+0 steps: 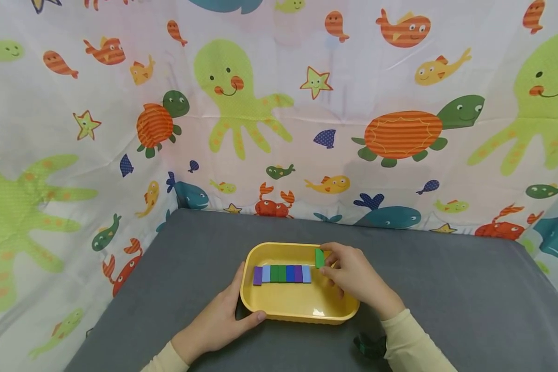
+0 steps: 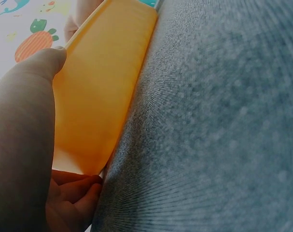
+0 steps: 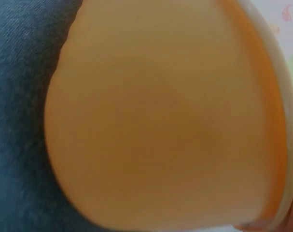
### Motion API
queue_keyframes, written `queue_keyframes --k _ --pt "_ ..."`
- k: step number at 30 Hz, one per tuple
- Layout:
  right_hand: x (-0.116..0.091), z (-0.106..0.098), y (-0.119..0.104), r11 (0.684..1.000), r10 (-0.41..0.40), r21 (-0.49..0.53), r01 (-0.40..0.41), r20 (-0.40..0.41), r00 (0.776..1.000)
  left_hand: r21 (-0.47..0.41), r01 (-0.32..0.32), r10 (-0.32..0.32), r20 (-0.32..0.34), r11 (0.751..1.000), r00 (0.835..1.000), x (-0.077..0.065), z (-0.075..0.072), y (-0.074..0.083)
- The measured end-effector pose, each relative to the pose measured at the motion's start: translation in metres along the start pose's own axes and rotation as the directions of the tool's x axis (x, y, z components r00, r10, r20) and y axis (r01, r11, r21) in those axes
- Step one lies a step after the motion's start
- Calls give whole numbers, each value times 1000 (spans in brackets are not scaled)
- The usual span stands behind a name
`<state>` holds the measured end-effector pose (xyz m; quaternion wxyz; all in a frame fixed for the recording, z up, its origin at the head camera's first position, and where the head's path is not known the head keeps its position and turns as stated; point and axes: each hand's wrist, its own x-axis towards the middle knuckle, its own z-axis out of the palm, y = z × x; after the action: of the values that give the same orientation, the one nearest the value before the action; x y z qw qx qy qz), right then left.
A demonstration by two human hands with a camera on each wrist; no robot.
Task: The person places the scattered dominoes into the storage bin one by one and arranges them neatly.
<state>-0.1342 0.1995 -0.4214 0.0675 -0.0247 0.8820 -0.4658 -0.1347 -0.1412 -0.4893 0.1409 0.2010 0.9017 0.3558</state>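
Note:
A yellow plastic tub (image 1: 302, 305) sits on the grey cloth. Inside it, several small flat tiles (image 1: 282, 274) in purple, light blue, green and blue stand side by side in a row. My left hand (image 1: 220, 318) grips the tub's left end, thumb over the near rim and fingers along the outer side; the left wrist view shows the thumb (image 2: 52, 60) at the rim. Over the tub's right half, my right hand (image 1: 355, 271) pinches a bright green piece (image 1: 319, 258) between thumb and fingers, right of the row. Only the tub's outer wall (image 3: 160, 121) fills most of the right wrist view.
Grey cloth (image 1: 469, 294) covers the surface around the tub. Behind and to the left hangs a white curtain (image 1: 279, 103) printed with sea animals. A small dark object (image 1: 369, 345) is beside the right sleeve, its kind unclear.

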Motion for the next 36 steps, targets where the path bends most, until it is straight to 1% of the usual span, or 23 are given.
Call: queue_keyframes --k 4,11,18,27,36 --pt "3 3 -1 1000 -3 4 2 8 1000 -1 1 -1 6 1000 1000 0 1 0" --pt "10 1 -4 1000 -2 -5 2 89 996 -6 -1 1 7 1000 1000 1 0 2" --pt "15 -1 -6 998 62 -42 -56 147 987 0 1 -1 17 1000 1000 0 1 1" --pt "18 8 -7 990 97 -116 -82 135 986 -2 -2 2 8 1000 1000 0 0 1" --pt "21 14 -8 968 138 -229 -105 133 981 -1 17 -17 16 1000 1000 1 1 2"
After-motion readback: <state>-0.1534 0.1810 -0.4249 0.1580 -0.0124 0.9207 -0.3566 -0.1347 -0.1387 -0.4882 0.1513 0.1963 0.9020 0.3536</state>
